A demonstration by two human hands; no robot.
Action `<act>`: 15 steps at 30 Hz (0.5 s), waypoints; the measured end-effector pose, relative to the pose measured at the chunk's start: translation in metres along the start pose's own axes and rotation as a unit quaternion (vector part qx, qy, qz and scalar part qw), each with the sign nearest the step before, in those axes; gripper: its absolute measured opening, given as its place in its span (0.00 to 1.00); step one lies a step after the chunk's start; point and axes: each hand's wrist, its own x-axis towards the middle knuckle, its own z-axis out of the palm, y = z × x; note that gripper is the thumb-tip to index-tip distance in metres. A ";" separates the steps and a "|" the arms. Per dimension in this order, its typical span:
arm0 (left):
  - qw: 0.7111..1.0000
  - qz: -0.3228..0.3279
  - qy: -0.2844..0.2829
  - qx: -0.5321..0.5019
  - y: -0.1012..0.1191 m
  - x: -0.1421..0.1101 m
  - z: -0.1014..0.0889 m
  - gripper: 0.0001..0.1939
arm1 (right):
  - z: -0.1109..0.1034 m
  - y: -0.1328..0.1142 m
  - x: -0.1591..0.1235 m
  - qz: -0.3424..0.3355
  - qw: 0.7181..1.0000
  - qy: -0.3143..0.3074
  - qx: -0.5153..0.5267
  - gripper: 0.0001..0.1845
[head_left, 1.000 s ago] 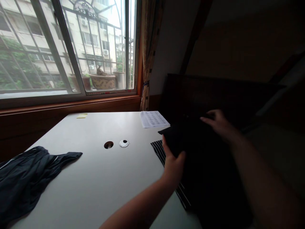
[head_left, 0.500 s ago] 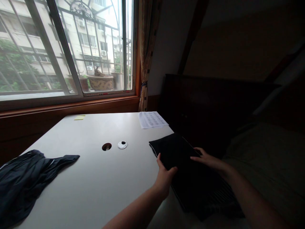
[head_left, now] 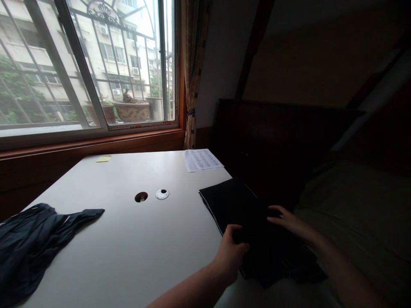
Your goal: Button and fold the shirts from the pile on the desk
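Note:
A flat black piece of folded cloth, probably a garment, lies on the right side of the white table. A thin pale line runs along its left edge, and its near end looks ruffled. My left hand rests at its left edge, thumb and index finger apart over the fabric; the other fingers are hidden. On the right side of the cloth, my right hand has its fingers apart against the fabric. Deep shade hides much of the cloth's detail between the two hands.
A crumpled dark garment lies at the table's left. Printed sheets and a yellow sticky note are at the far edge. A round hole and its white cover are mid-table. Behind is a barred window.
My left hand has slid nearer along the cloth's left edge. My right hand has moved slightly right and nearer. The cloth stays almost in place, and the view has shifted a little.

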 end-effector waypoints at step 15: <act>0.801 0.328 0.060 0.498 0.036 0.001 -0.062 0.29 | -0.007 0.025 0.041 -0.195 0.905 0.089 -0.367 0.31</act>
